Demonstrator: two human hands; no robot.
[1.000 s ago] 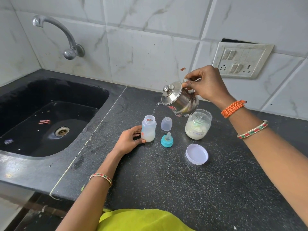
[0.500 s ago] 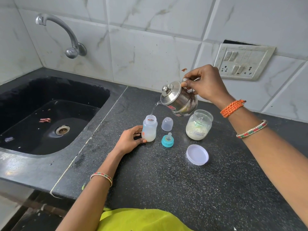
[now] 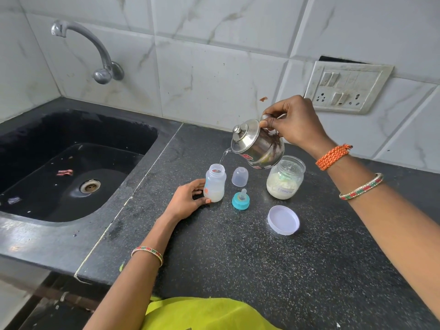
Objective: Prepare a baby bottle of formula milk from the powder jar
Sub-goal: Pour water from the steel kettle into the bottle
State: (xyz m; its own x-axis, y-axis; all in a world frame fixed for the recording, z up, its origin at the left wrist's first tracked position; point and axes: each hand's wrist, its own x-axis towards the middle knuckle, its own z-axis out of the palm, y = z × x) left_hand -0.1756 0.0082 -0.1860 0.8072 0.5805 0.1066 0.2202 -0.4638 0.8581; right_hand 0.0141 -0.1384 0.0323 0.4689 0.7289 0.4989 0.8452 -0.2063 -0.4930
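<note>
A small clear baby bottle [image 3: 215,182] stands upright and uncapped on the black counter, with white liquid in its lower part. My left hand [image 3: 188,201] grips its base from the left. My right hand [image 3: 295,121] holds a steel kettle [image 3: 258,145] by its handle, tilted left, and a thin stream of water runs from the spout into the bottle's mouth. The open powder jar [image 3: 285,178], holding pale formula, stands just right of the kettle. The teal teat ring [image 3: 241,200] and the clear cap [image 3: 240,176] lie between bottle and jar.
The jar's white lid [image 3: 283,220] lies upturned in front of the jar. A black sink [image 3: 69,163] with a drain fills the left, under a steel tap [image 3: 95,51]. A switch plate [image 3: 345,88] sits on the tiled wall behind my right hand.
Water keeps pouring from the kettle and the white liquid stands a little higher in the bottle. Both hands hold their places.
</note>
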